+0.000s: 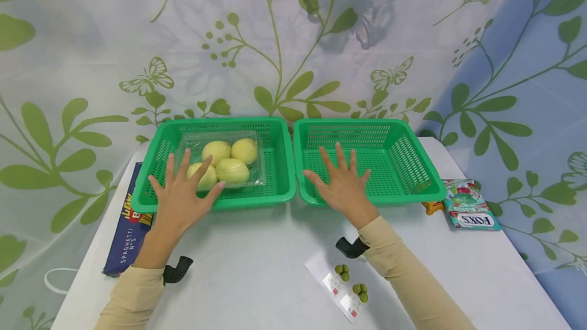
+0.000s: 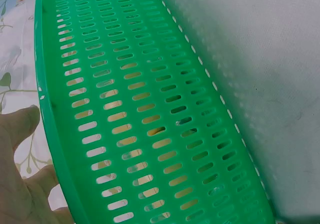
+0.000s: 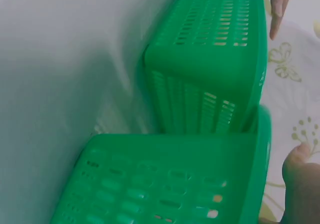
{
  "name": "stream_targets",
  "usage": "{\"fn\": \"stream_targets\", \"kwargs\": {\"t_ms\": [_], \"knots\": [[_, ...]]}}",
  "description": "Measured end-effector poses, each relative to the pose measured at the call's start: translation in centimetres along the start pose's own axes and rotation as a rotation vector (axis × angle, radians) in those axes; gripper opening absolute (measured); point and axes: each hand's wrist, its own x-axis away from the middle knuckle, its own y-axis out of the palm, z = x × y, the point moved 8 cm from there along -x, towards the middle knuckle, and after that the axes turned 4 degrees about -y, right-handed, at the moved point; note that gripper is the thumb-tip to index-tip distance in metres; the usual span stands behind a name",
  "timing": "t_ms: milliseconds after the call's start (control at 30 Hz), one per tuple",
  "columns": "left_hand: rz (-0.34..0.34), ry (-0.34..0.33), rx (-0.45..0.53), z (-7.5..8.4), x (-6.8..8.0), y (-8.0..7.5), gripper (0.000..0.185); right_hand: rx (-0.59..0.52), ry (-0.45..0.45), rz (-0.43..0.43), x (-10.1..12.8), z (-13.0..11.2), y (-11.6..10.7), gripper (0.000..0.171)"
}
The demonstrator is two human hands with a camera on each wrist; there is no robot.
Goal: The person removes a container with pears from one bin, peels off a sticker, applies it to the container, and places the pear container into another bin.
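Note:
My left hand (image 1: 183,195), fingers spread wide, hovers over the front left part of the left green basket (image 1: 249,199). Inside that basket sits a clear plastic box (image 1: 257,167) with several yellow oval fruits (image 1: 232,172); their exact kind is not certain. My right hand (image 1: 346,190), its fingers also spread, is above the front of the right green basket (image 1: 408,198). Nothing is held in either hand. In the left wrist view the left hand (image 2: 22,174) shows beside the basket rim. The right wrist view shows the right thumb (image 3: 302,176) near a rim.
A blue spaghetti pack (image 1: 126,238) lies left of the left basket. By the right basket's outer corner are a teal Fox's sweets bag (image 1: 472,210) and a small orange-brown item (image 1: 433,208). A printed clear sheet (image 1: 337,286) lies in front. A patterned curtain (image 1: 229,85) hangs behind.

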Motion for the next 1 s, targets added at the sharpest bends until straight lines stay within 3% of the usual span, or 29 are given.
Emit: {"fn": "stream_targets", "kwargs": {"t_ms": [233,433,600,800,1000], "knots": [[0.110,-0.019,0.119,-0.6,-0.2,-1.0,0.051,-0.064,-0.123,0.081,0.1,-2.8,-0.8,0.070],[0.259,-0.061,0.195,-1.6,-0.1,-2.7,0.033,-0.202,-0.259,0.207,-0.2,-6.2,-1.8,0.034],[0.321,-0.068,0.205,-2.7,-0.6,-3.5,0.029,-0.326,-0.284,0.209,-1.1,-8.2,-1.5,0.023],[0.310,-0.096,0.184,-3.5,-1.1,-3.7,0.029,-0.444,-0.184,0.116,-2.7,-9.3,-0.3,0.023],[0.201,-0.205,0.151,-4.6,-1.5,-3.3,0.033,-0.486,-0.159,0.077,-3.9,-10.5,0.5,0.022]]}}
